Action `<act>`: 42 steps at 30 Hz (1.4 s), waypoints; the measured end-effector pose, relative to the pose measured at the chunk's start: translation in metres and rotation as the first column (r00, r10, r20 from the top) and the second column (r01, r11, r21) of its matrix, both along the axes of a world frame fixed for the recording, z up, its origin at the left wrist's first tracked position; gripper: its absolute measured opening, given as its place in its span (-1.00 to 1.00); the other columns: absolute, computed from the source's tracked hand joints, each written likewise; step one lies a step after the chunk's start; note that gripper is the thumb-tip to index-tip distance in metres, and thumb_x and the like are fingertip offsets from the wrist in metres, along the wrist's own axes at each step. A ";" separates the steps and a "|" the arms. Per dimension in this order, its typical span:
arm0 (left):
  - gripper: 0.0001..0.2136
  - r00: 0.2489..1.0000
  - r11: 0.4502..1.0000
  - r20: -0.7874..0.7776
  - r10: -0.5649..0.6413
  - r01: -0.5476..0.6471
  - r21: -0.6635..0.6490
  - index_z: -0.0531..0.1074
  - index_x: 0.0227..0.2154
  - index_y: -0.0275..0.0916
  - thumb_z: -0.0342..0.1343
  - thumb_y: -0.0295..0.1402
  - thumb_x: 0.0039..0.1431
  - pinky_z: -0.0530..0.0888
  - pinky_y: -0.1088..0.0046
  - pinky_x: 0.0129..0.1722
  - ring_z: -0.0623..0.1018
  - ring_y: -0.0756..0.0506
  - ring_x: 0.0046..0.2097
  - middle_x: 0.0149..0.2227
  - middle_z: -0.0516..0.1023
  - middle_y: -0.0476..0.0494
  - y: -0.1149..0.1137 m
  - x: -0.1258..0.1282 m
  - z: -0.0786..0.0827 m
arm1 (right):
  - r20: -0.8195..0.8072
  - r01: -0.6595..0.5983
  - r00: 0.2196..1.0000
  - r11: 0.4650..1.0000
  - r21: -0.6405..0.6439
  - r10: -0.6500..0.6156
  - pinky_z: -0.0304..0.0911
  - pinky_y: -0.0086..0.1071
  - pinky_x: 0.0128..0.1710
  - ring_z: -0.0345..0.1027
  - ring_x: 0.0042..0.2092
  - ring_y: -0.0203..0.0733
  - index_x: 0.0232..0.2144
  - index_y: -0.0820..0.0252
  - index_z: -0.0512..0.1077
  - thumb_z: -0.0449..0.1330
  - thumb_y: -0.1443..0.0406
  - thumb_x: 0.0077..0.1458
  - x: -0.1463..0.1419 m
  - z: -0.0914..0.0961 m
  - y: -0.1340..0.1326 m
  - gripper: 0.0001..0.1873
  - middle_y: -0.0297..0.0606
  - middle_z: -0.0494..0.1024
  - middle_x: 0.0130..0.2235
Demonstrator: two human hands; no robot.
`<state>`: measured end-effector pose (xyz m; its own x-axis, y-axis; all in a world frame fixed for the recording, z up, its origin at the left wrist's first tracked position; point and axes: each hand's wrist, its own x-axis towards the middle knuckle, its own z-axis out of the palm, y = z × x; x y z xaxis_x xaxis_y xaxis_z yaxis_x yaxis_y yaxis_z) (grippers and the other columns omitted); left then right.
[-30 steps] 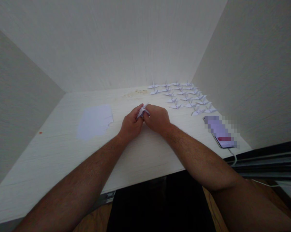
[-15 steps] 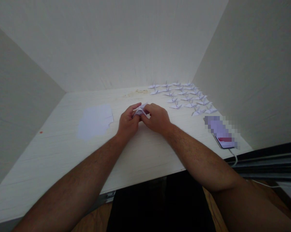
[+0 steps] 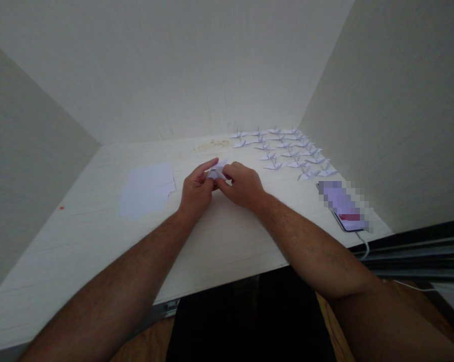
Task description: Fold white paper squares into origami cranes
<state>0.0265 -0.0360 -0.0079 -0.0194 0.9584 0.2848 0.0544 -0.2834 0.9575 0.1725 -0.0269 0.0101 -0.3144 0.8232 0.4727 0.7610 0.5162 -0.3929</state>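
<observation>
Both hands meet over the middle of a pale wooden desk [image 3: 98, 236]. My left hand [image 3: 195, 188] and my right hand [image 3: 242, 186] pinch a small folded white paper piece [image 3: 217, 172] between their fingertips. The left forefinger stretches along the paper's upper edge; the other fingers are curled. Most of the paper is hidden behind the fingers, so its exact shape is unclear.
A stack of white paper sheets [image 3: 147, 188] lies left of the hands. Several finished white paper cranes [image 3: 287, 151] stand in rows at the back right. A phone [image 3: 344, 206] with a white cable [image 3: 365, 246] lies at the right edge. Walls enclose the desk on three sides.
Both hands have shifted slightly left and turned the folded paper; the left forefinger now reaches further out over it.
</observation>
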 end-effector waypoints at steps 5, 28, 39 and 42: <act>-0.57 1.000 1.000 -0.018 0.003 -0.002 0.023 0.46 0.08 -0.18 0.08 -0.49 0.11 0.62 0.14 -0.04 0.64 -0.04 -0.23 -0.25 0.65 -0.05 0.000 0.001 -0.002 | 0.025 0.075 0.997 0.997 0.017 -0.075 0.02 -0.35 -0.35 0.26 -0.31 -0.22 -0.35 0.16 0.41 0.05 0.21 0.22 0.000 0.000 0.001 -0.80 -0.25 0.49 -0.31; -0.54 1.000 1.000 0.019 -0.011 0.011 0.013 0.54 0.03 -0.22 0.10 -0.54 0.01 0.64 0.18 -0.09 0.62 -0.16 -0.08 -0.03 0.63 -0.17 0.002 -0.001 -0.006 | -0.315 0.038 0.946 0.991 -0.127 -0.077 0.17 -0.39 -0.35 0.34 -0.41 -0.28 -0.37 0.14 0.48 0.16 0.24 0.15 0.001 -0.010 0.008 -0.87 -0.37 0.54 -0.44; -0.53 0.998 0.995 0.033 -0.057 0.060 -0.081 0.50 0.08 -0.27 0.25 -0.37 0.05 0.64 0.17 -0.10 0.65 -0.10 -0.24 -0.19 0.68 -0.18 -0.003 0.002 0.001 | -0.296 -0.011 0.955 0.999 0.030 0.019 0.22 -0.35 -0.26 0.39 -0.32 -0.25 -0.41 0.15 0.52 0.16 0.29 0.16 0.002 -0.012 0.011 -0.84 -0.32 0.57 -0.39; -0.54 0.999 0.996 0.007 -0.046 0.046 -0.072 0.50 0.08 -0.27 0.21 -0.40 0.07 0.66 0.23 -0.17 0.64 -0.09 -0.24 -0.17 0.68 -0.17 -0.004 0.002 0.002 | -0.363 -0.014 0.931 0.998 0.066 0.037 0.26 -0.34 -0.24 0.42 -0.31 -0.24 -0.40 0.15 0.55 0.16 0.36 0.12 0.001 -0.015 0.014 -0.85 -0.32 0.58 -0.38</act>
<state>0.0282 -0.0396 -0.0060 0.0237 0.9763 0.2150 0.0375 -0.2158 0.9757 0.1737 -0.0125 -0.0054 -0.1322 0.7830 0.6078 0.5578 0.5656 -0.6074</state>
